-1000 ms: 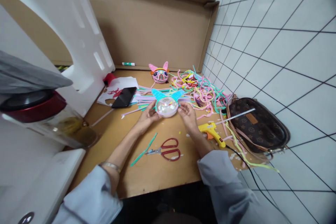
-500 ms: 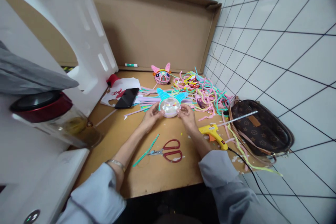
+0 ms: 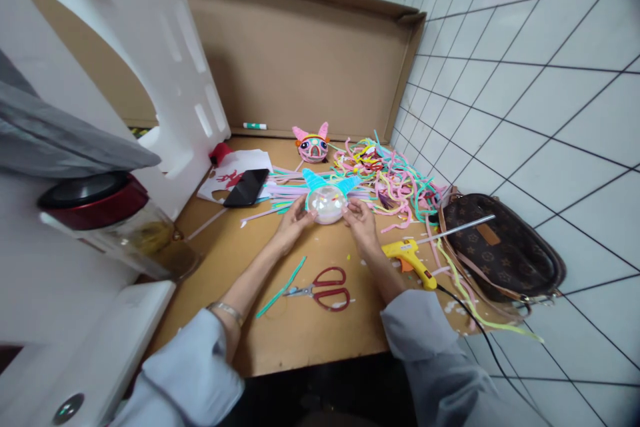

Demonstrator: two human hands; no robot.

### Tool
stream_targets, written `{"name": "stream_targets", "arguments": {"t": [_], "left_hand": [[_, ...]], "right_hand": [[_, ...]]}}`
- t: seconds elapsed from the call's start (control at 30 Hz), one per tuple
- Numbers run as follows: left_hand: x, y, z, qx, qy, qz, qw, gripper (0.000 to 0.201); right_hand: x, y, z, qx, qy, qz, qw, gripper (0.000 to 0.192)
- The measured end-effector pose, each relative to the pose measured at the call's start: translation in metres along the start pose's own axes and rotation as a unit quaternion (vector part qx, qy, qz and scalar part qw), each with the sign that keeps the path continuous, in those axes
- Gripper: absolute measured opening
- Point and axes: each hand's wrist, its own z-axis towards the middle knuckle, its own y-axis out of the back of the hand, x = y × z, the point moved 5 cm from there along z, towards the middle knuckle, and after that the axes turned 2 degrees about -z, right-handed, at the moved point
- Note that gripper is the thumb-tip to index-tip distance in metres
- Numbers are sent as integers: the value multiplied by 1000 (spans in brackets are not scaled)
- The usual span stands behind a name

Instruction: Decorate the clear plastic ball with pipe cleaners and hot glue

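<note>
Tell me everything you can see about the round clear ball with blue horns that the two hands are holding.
The clear ball looks like transparent plastic, with small coloured bits showing through it, too small to identify. Two light blue fuzzy horns, seemingly wound pipe cleaner, stick out from its top, one toward each side. It sits low over the wooden table, in front of the pile of pipe cleaners. The left hand grips its left side and the right hand its right side, fingertips on the shell.

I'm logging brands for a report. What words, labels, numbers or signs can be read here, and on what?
No text reads as words or numbers.
Bag: a repeating monogram print, too small to read.
Paper by the phone: red marks, not legible.
Marker, glue gun: nothing readable.
</note>
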Motion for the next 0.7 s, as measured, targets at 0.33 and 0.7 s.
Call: {"name": "stream_targets", "arguments": {"t": [0.33,0.7], "left_hand": [[-1,2,-1,-7,0,17,1000,92],[11,15,5,-49,14,18,999,93]], "right_hand": [[5,4,-6,0,18,-21,1000,56],[8,10,-15,-34,36,-45,998,31]]}}
